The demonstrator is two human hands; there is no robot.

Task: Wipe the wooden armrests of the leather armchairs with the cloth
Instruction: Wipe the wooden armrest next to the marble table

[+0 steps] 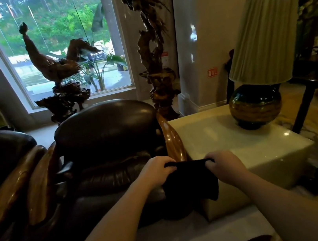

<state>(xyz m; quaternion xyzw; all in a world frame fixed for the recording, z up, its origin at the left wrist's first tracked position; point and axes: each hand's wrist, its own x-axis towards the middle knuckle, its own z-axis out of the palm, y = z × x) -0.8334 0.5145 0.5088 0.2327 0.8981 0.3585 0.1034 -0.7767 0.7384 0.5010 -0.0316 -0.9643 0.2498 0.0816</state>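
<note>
Here the dark cloth (pixel 189 179) hangs stretched between the left hand (pixel 157 171) and right hand (pixel 223 165), each pinching a top corner, just at the front end of the wooden armrest (pixel 172 139) beside the side table (pixel 241 149). To wipe well, I would fold it into a pad, then stroke along the curved wood from the front end back toward the leather armchair (pixel 105 128) backrest.

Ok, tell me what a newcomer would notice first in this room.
Front and centre, the left hand and right hand stretch a black cloth over the near end of a wooden armrest on the dark leather armchair. To the right, a pleated lamp stands on a pale table; a carved bird sculpture fills the window behind.
</note>
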